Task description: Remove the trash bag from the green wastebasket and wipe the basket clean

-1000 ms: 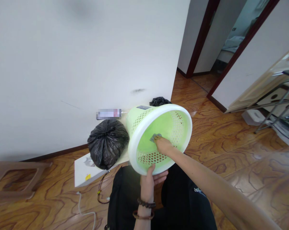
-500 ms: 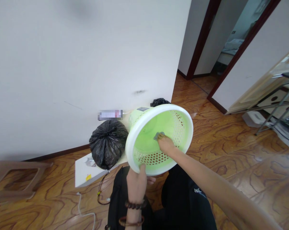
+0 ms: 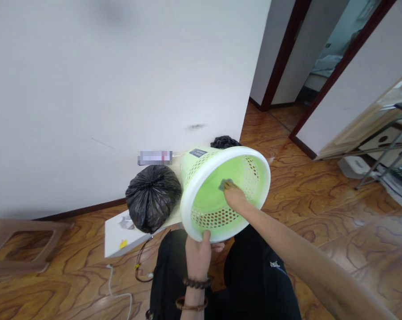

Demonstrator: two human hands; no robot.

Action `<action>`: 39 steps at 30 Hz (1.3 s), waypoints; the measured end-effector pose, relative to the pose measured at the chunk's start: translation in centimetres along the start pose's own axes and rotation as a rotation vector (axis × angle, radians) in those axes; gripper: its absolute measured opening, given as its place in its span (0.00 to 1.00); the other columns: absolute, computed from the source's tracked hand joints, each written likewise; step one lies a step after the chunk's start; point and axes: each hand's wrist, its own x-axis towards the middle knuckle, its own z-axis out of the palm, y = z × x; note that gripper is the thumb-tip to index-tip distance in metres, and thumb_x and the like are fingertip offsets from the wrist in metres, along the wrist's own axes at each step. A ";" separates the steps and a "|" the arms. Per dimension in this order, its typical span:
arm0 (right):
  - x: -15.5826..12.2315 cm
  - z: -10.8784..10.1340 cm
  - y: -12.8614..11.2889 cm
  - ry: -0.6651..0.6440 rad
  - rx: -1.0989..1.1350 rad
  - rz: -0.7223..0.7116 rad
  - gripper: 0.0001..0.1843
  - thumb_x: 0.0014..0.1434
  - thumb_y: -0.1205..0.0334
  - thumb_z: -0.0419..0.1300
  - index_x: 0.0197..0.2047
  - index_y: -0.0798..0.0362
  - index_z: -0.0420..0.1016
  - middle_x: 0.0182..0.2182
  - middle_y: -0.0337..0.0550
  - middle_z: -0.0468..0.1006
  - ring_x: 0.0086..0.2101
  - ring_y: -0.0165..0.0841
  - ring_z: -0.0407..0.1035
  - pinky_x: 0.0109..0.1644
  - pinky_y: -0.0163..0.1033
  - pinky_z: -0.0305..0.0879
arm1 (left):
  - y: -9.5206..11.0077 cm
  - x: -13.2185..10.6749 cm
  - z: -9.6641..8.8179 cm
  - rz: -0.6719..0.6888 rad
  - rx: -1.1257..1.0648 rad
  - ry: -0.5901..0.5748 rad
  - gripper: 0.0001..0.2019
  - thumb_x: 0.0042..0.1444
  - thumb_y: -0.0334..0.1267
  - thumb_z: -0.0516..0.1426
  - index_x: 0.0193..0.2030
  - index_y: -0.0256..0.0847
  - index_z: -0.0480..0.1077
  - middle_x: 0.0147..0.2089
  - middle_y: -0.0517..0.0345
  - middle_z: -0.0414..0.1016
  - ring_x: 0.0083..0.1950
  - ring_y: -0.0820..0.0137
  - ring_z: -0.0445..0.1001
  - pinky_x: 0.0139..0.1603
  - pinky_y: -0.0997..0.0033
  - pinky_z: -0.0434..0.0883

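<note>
A light green plastic waste basket (image 3: 206,184) with a white rim and rows of holes is tilted, its mouth facing me. My left hand (image 3: 199,253) grips the rim at the lower left, thumb over the edge and fingers underneath. Inside the basket, my right hand (image 3: 234,195) is closed on a small grey cloth (image 3: 225,183) against the inner wall. Its fingertips are partly hidden. Left of the basket sits a knotted black garbage bag (image 3: 152,198), and behind the basket another black bag (image 3: 225,142) shows in part.
A white box (image 3: 116,238) lies under the bag on the wood floor. At the far left is a brown plastic stool (image 3: 21,266). A white cable (image 3: 121,294) and a dark cord (image 3: 139,266) lie near my legs. The wall (image 3: 121,89) rises behind; a doorway is to the right.
The basket's lower rim and my left hand have shifted slightly right. My right hand has moved a little right and up inside the basket with the cloth.
</note>
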 end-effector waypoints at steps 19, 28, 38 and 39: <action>3.8 2.3 -6.3 -0.020 0.351 -0.029 0.20 0.59 0.71 0.46 0.52 0.56 0.69 0.49 0.47 0.73 0.50 0.36 0.65 0.55 0.41 0.59 | -0.9 0.4 1.1 -0.003 -0.092 0.050 0.13 0.45 0.32 0.57 0.40 0.32 0.66 0.20 0.53 0.74 0.19 0.60 0.74 0.20 0.60 0.74; 1.6 1.0 -0.6 0.061 0.014 -0.104 0.23 0.56 0.77 0.44 0.55 0.68 0.66 0.56 0.59 0.63 0.59 0.39 0.51 0.63 0.44 0.47 | -1.3 1.6 -0.1 -0.008 -0.160 0.165 0.16 0.42 0.33 0.60 0.40 0.31 0.66 0.20 0.54 0.73 0.25 0.56 0.76 0.23 0.59 0.75; -0.7 1.2 -4.5 0.007 0.325 -0.264 0.24 0.61 0.71 0.42 0.59 0.56 0.61 0.58 0.45 0.63 0.58 0.30 0.54 0.61 0.38 0.52 | -1.0 1.0 0.8 -0.056 -0.162 0.077 0.15 0.44 0.35 0.58 0.40 0.29 0.67 0.21 0.50 0.74 0.27 0.54 0.77 0.25 0.58 0.76; -0.6 0.8 -3.6 0.002 0.267 -0.255 0.24 0.60 0.72 0.43 0.58 0.58 0.62 0.57 0.47 0.64 0.59 0.31 0.53 0.62 0.39 0.50 | -1.0 1.0 0.6 -0.061 -0.165 0.077 0.15 0.44 0.35 0.58 0.39 0.28 0.67 0.21 0.50 0.74 0.27 0.53 0.77 0.26 0.58 0.76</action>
